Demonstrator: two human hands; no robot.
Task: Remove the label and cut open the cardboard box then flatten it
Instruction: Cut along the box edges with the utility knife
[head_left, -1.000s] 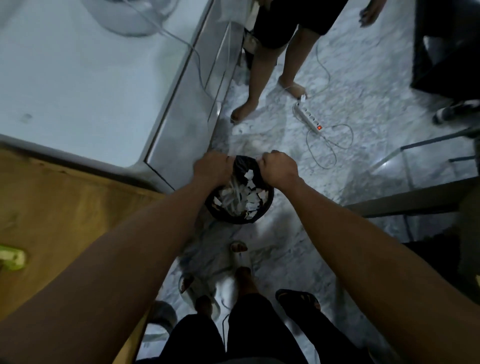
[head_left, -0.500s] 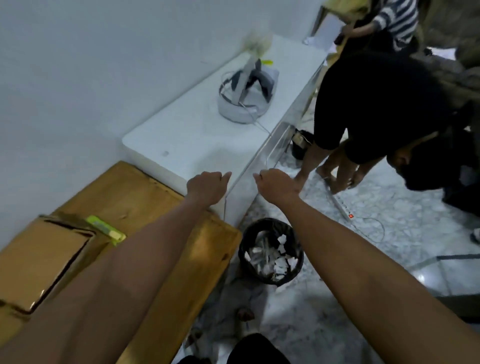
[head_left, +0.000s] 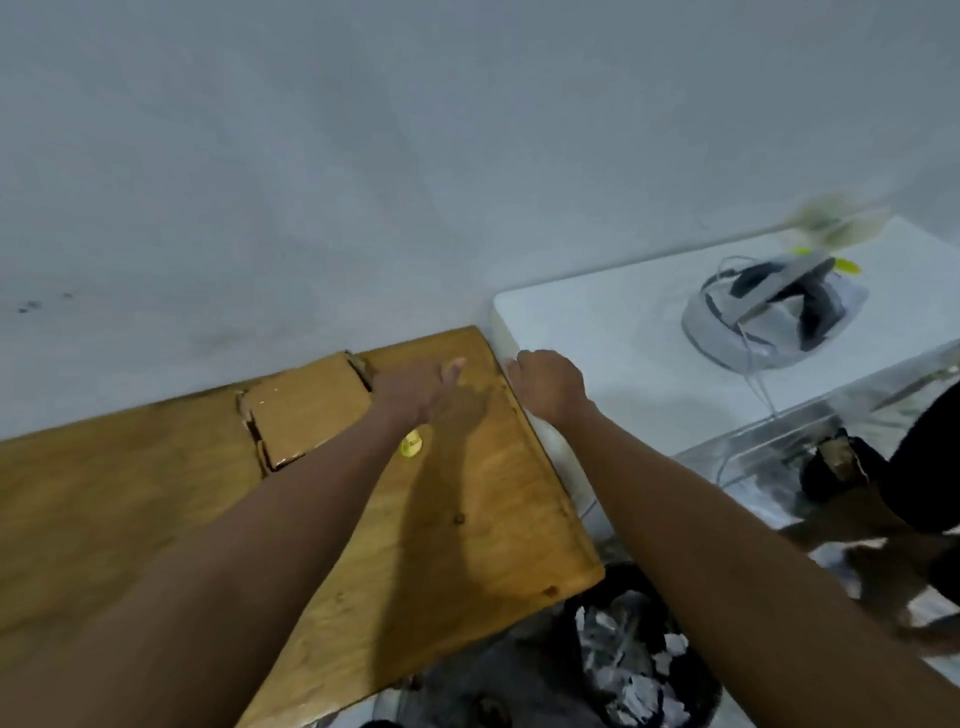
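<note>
**Over the wooden table, both hands empty**

On the wooden table (head_left: 156, 519), the cardboard box (head_left: 306, 410) lies flat by the far wall. The left hand (head_left: 426, 387) hovers just right of it, fingers loose and blurred. The right hand (head_left: 548, 384), loosely curled, holds nothing. A black bin (head_left: 639, 665) stands near right.

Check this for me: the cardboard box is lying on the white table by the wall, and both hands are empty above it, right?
Not quite. The cardboard box lies on the wooden table, not the white table, which stands beside it to the right. The head view shows this. The rest holds: the box is by the wall, and the left hand and right hand hold nothing.
</note>
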